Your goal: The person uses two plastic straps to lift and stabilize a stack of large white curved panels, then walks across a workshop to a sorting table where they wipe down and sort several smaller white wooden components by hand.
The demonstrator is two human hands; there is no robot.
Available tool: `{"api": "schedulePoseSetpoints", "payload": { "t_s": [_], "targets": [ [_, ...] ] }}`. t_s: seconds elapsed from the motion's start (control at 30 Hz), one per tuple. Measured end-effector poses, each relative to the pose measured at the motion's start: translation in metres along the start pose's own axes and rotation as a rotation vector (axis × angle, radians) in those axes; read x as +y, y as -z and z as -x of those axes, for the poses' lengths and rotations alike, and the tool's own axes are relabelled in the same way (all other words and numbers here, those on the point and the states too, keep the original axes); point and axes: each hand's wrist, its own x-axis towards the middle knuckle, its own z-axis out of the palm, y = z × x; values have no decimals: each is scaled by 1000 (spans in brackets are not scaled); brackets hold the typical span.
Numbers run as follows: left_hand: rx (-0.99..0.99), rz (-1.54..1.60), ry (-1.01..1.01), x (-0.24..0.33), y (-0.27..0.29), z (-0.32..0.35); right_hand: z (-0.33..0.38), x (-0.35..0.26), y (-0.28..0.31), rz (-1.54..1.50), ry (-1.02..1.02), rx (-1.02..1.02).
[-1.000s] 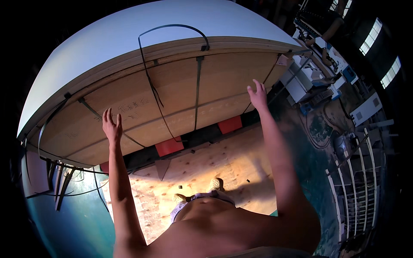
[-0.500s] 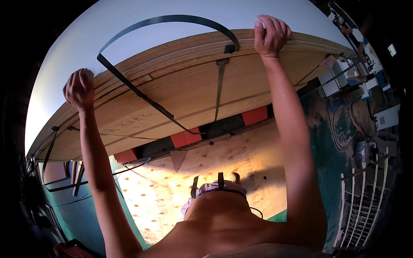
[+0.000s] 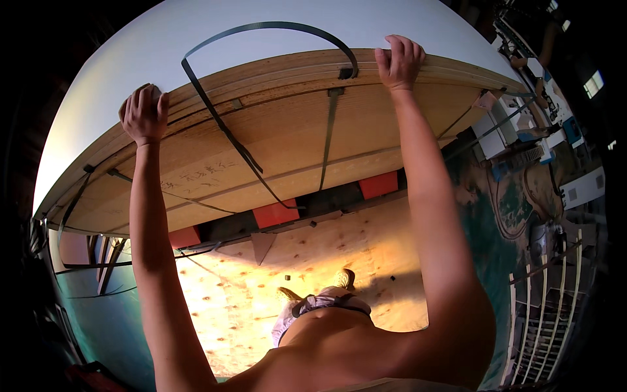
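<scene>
Warm glare floods the plywood [image 3: 219, 307] (heavy fisheye bending), corners near-black

Teal-green floor [image 3: 108, 330], bright window [image 3: 594, 84] amid darkness.

I'm standing in a workshop, by the look of it. Strapped boards [image 3: 287, 134] lie stacked here, machinery [image 3: 554, 138] sits nearby, and the green floor [image 3: 108, 326] is stained.
</scene>
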Motion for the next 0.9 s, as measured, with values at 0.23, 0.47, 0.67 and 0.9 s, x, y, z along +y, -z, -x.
{"api": "schedulePoseSetpoints", "payload": {
  "t_s": [0.23, 0.47, 0.67, 0.9],
  "targets": [
    [20, -66, 22, -1, 1, -1, -4, -1, 3, 27, 2, 44],
    [72, -62, 45, 1, -5, 1, -2, -1, -1, 37, 27, 71],
    [24, -19, 65, 6, -2, -1, 1, 1, -2, 29, 27, 75],
    [43, -32, 78, 0, -6, 2, -1, -2, -1, 13, 21, 82]
  ]
}}
